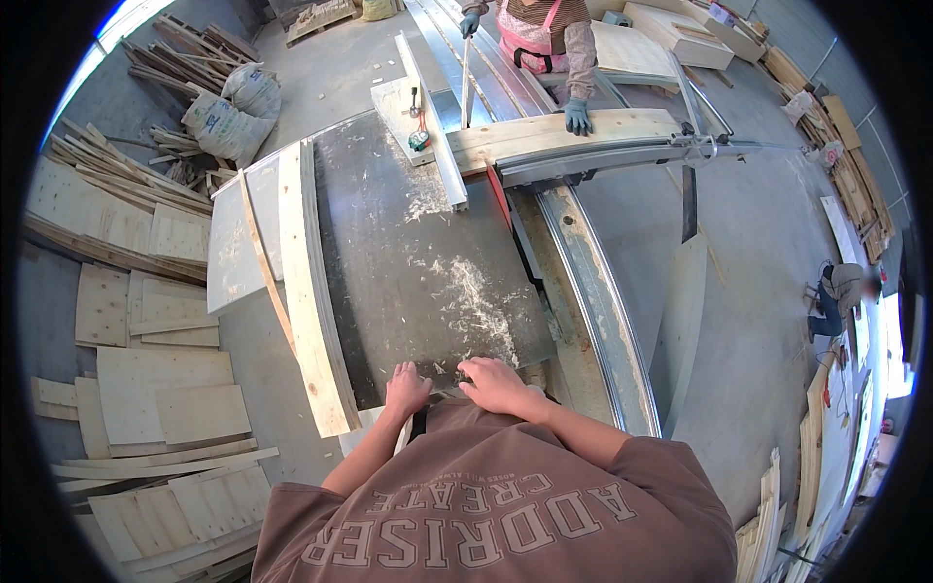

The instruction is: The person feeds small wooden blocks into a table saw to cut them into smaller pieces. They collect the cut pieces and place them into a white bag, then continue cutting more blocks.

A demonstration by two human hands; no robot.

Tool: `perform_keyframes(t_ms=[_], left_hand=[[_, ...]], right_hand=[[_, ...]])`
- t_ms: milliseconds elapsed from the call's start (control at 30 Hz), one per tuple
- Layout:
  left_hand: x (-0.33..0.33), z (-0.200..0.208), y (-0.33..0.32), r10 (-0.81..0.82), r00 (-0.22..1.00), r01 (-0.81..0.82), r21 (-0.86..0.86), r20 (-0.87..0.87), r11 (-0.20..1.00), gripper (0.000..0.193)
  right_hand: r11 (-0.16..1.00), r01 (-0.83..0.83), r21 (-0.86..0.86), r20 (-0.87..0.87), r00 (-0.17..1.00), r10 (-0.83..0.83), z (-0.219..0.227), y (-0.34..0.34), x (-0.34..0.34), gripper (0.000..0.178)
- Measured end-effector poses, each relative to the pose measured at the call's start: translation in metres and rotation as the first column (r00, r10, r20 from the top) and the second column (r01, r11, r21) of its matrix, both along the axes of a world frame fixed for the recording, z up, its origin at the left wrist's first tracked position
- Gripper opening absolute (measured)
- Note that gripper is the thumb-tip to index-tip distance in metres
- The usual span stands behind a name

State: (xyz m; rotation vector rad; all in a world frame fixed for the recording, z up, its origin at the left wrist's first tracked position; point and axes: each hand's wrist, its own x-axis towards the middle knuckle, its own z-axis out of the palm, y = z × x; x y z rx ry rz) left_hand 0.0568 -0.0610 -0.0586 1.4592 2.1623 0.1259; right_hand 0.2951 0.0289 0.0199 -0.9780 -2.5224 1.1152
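Observation:
Both my hands rest at the near edge of a dark saw table (389, 262). My left hand (408, 389) lies there with its fingertips on the edge and holds nothing. Close beside it, my right hand (494, 386) has its fingers loosely apart, also without anything in them. Pale wood shavings (476, 301) are scattered on the tabletop just beyond my hands. Farther off, a wide wooden board (622, 126) lies across the sliding table, against a metal fence. A co-worker's gloved hand (577, 117) presses flat on that board.
Long stacked planks (306, 291) line the table's left side. A metal guide bar (432, 126) stands near the red blade guard (499, 194). To the right runs a metal rail (598, 291). Wood panels (165, 389) and white sacks (228, 121) fill the left floor. Another person (841, 296) bends at far right.

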Motion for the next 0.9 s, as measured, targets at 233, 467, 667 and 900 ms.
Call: perform_keyframes(t_ms=[233,467,667,900], left_hand=[[0.0026,0.0003,-0.0001,0.006,1.000,-0.006,0.012,0.003,1.000,0.052],[0.0018,0.0002,-0.0001,-0.001,1.000,0.001,0.006,0.002,1.000,0.052],[0.0013,0.0029,-0.0007,0.000,1.000,-0.001,0.003,0.014,1.000,0.052],[0.0013,0.0023,-0.0008,0.004,1.000,-0.004,-0.002,0.009,1.000,0.053]], right_hand=[[1.000,-0.005,-0.023,0.023,1.000,0.005,0.0006,-0.0004,0.0002,0.030],[1.000,-0.010,0.004,0.029,1.000,0.010,-0.0014,-0.0028,-0.0008,0.030],[0.999,-0.035,-0.028,0.093,0.995,0.038,0.0002,-0.0022,-0.0022,0.037],[1.000,-0.027,0.010,0.045,0.999,0.027,-0.0060,-0.0040,-0.0032,0.031]])
